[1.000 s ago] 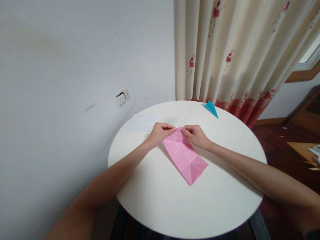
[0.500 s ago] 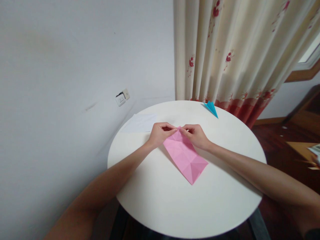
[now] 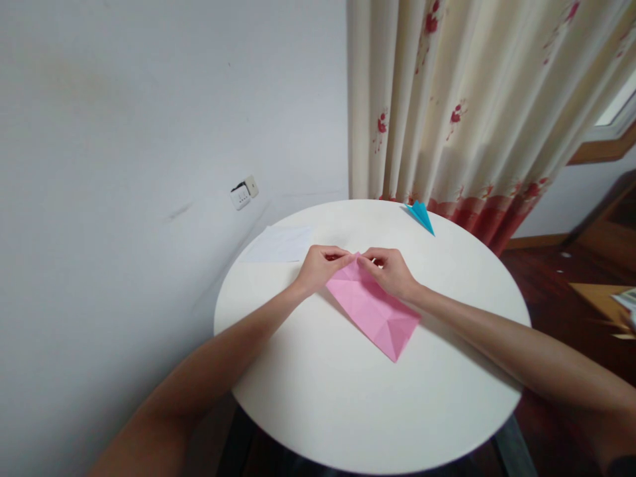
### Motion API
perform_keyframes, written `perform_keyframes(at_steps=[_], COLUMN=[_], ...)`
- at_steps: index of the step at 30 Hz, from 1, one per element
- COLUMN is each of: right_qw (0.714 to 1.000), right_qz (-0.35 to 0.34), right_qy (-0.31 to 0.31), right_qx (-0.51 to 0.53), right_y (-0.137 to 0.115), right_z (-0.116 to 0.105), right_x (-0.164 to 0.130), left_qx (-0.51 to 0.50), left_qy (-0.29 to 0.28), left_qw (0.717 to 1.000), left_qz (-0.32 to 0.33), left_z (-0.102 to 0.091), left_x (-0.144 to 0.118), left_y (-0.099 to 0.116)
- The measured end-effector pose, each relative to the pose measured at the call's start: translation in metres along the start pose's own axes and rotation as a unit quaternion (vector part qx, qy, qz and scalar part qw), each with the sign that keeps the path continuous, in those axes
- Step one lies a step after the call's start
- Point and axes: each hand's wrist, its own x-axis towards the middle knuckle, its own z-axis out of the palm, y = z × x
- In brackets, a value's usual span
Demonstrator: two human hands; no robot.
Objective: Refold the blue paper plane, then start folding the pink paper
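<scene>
A creased sheet of pink paper (image 3: 372, 305) slants over the middle of the table, its near corner pointing toward me and to the right. My left hand (image 3: 322, 266) pinches the left side of its far end between thumb and fingers. Close beside it, my right hand (image 3: 387, 268) pinches the same end from the right. Both sets of fingertips nearly meet at the paper's far tip. Fold lines cross the sheet, with a triangular crease pattern at the near end. The fingers cover part of the far edge.
The round white table (image 3: 318, 411) stands against the wall. A folded blue paper piece (image 3: 421, 217) lies at its far right edge, and a white sheet (image 3: 281, 244) at the far left. Behind hangs a flowered curtain (image 3: 457, 99). A wall socket (image 3: 240, 197) is on the left.
The near end of the pink paper has swung to the right and slightly away from me. Both hands keep their pinch at the far tip, almost in the same place.
</scene>
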Motion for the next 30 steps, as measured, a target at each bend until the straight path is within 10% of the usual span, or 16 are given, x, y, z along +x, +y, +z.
perform_keyframes(at_steps=[22, 30], right_qw=[0.998, 0.943], right_qz=[-0.052, -0.295], right_qy=[0.001, 0.04], right_qx=[-0.035, -0.147], right_y=[-0.0019, -0.0049], right_z=[-0.0017, -0.0087], right_x=[-0.001, -0.0007], left_qx=[0.019, 0.079], left_qy=[0.005, 0.038], left_qw=[0.996, 0.948], left_qz=[0.084, 0.307], left_z=[0.0014, -0.001], left_x=[-0.0021, -0.0034], left_y=[0.0031, -0.0017])
